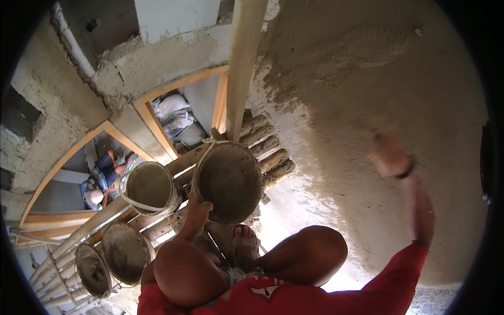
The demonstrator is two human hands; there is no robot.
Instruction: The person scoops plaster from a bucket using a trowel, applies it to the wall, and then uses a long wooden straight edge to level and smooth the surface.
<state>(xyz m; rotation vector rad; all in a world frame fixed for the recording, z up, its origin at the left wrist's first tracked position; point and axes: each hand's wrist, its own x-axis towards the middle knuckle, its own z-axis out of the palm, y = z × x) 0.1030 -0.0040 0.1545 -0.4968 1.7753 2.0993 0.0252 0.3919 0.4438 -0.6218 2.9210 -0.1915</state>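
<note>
My left hand (198,212) grips the near left rim of a round, mortar-crusted bucket (228,181), thumb over the edge. Grey-brown material lines the inside of this bucket, and its rope handle is bunched at the far rim. Out to the right, my right hand (389,153) is stretched in front of a wall (346,100) with damp, patchy brown mortar. Motion smears its fingers, so I cannot make out whether they hold anything. Left of the gripped bucket stands another bucket (150,186) filled with grey mortar, a pale handle across its side.
I squat on a scaffold of rough poles (273,157). Two more mortar buckets (126,252) (93,270) stand at lower left. An upright post (244,68) rises beyond the gripped bucket. Below, through a wood-framed opening (118,128), a person in a pale cap (95,196) sits.
</note>
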